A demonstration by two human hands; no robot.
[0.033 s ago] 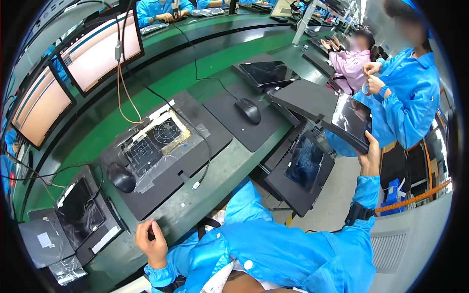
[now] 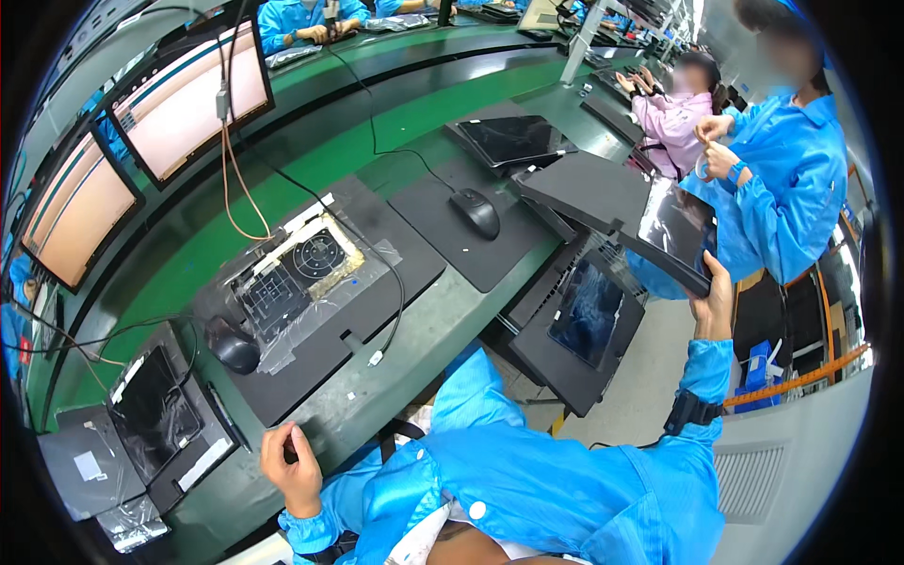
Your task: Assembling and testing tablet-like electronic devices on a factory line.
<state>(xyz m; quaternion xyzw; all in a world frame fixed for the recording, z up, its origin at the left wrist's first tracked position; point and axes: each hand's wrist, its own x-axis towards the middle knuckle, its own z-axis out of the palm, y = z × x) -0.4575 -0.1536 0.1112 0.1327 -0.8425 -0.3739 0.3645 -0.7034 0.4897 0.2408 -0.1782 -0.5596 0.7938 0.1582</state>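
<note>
The green-topped bench (image 2: 424, 330) curves ahead of the person, carrying a black mat (image 2: 414, 264) that presumably protects the patterned plate (image 2: 273, 297) taped on it; the tape probably stops it sliding. Beyond the bench's near edge, a black board (image 2: 589, 188) juts out at the right. At that board's outer end is the dark, glossy screen (image 2: 676, 226), face up. The right hand (image 2: 716, 297) has its fingers clamped on the screen's near corner, likely to steady it without covering the glass; those beneath are hidden. The left hand (image 2: 297, 471), beside the bench's edge, is loosely curled with nothing visible in it; whether its fingertips meet cannot be told. A small white plug (image 2: 377, 358) lies near the mat.
</note>
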